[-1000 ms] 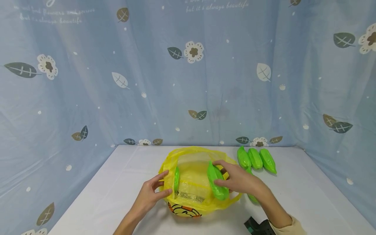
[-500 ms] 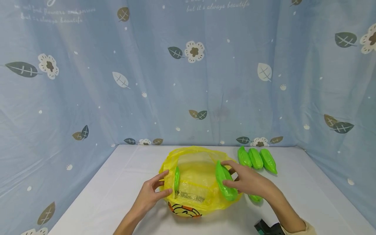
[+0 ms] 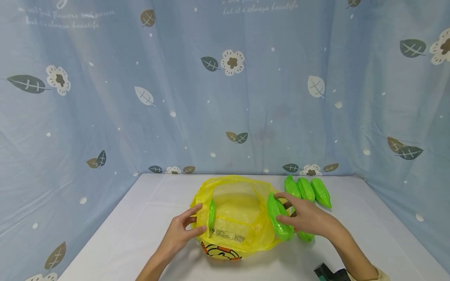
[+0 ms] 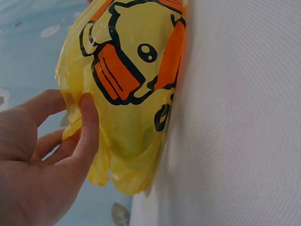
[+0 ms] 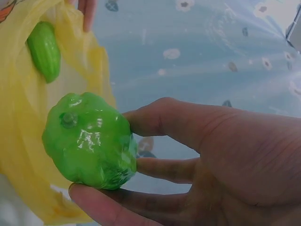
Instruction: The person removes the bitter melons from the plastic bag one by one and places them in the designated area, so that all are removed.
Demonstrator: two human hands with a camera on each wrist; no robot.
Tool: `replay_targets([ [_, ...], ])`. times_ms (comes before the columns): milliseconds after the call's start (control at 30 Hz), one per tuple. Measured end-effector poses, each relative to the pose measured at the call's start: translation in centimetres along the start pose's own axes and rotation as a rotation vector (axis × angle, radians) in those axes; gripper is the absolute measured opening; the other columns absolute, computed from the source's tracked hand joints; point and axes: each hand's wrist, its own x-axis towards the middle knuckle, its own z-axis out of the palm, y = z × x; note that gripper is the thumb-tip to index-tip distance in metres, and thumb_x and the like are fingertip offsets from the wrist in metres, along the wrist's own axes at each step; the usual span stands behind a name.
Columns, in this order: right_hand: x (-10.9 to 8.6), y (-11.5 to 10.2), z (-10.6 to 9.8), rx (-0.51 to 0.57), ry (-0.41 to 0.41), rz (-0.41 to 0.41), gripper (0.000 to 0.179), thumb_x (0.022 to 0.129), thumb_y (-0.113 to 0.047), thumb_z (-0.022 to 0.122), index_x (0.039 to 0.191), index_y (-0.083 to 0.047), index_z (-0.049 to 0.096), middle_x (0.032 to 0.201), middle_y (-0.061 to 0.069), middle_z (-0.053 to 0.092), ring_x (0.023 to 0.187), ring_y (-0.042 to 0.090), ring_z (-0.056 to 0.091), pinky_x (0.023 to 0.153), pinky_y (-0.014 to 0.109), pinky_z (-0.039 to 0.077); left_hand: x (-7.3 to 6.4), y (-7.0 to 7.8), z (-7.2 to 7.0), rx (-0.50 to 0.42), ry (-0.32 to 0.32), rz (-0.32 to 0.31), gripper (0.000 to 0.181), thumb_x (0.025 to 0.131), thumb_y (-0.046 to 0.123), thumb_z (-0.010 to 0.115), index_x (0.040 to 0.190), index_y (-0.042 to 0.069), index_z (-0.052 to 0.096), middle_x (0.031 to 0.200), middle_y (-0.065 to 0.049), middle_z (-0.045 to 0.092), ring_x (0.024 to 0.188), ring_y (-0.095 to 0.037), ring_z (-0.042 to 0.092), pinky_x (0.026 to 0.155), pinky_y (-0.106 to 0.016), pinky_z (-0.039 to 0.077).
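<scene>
A yellow plastic bag (image 3: 260, 244) with a duck print stands on the table, its mouth spread open. My left hand (image 3: 181, 232) pinches the left rim between thumb and fingers; the left wrist view shows the thumb (image 4: 89, 117) on the printed side. Against the bag's inner left wall lies a shiny green ridged gourd (image 3: 211, 214). My right hand (image 3: 306, 216) grips a similar gourd (image 3: 277, 220), tilted, at the right side of the bag's mouth. Seen end-on in the right wrist view, the held gourd (image 5: 87, 141) shows lobed ridges and a stem nub.
Three more green gourds (image 3: 306, 190) lie side by side at the back right of the white table (image 3: 147, 218). Another gourd (image 3: 305, 236) is partly hidden behind my right hand. A blue patterned curtain (image 3: 190, 105) encloses the back and sides.
My right hand has moved right with its gourd, from over the bag's opening to the right rim. The left hand has stayed in place on the bag.
</scene>
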Motion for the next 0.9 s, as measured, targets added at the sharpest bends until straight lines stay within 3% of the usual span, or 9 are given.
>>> replay_targets([
  [300, -0.2, 0.9, -1.1, 0.015, 0.010, 0.016, 0.074, 0.091, -0.032, 0.070, 0.152, -0.011, 0.032, 0.128, 0.030, 0.056, 0.066, 0.020, 0.065, 0.062, 0.035, 0.056, 0.0, 0.0, 0.0, 0.002, -0.003, -0.001, 0.068, 0.080, 0.024, 0.081, 0.142, 0.020, 0.053, 0.147, -0.004, 0.050, 0.115, -0.023, 0.056, 0.079, -0.022, 0.052],
  [433, -0.4, 1.2, -1.6, 0.048, 0.008, 0.012, 0.075, 0.092, -0.030, 0.069, 0.152, -0.009, 0.031, 0.127, 0.030, 0.055, 0.075, 0.019, 0.066, 0.062, 0.035, 0.057, 0.0, 0.0, 0.0, 0.001, -0.004, -0.001, 0.068, 0.080, 0.024, 0.081, 0.141, 0.021, 0.054, 0.147, -0.005, 0.050, 0.116, -0.024, 0.056, 0.079, -0.023, 0.052],
  [667, -0.5, 1.8, -2.6, 0.060, 0.032, 0.086, 0.077, 0.091, -0.034, 0.070, 0.153, -0.011, 0.030, 0.132, 0.031, 0.051, 0.082, 0.021, 0.067, 0.066, 0.037, 0.057, 0.1, 0.0, 0.0, 0.004, -0.003, -0.003, 0.067, 0.079, 0.024, 0.081, 0.141, 0.022, 0.054, 0.147, -0.004, 0.051, 0.117, -0.024, 0.056, 0.080, -0.023, 0.052],
  [900, -0.6, 2.9, -3.4, 0.051, 0.028, 0.071, 0.080, 0.092, -0.031, 0.069, 0.153, -0.005, 0.026, 0.127, 0.032, 0.052, 0.088, 0.024, 0.068, 0.065, 0.037, 0.059, 0.1, 0.0, 0.0, -0.006, -0.007, -0.014, 0.068, 0.079, 0.024, 0.081, 0.141, 0.022, 0.054, 0.148, -0.003, 0.050, 0.116, -0.024, 0.055, 0.079, -0.023, 0.052],
])
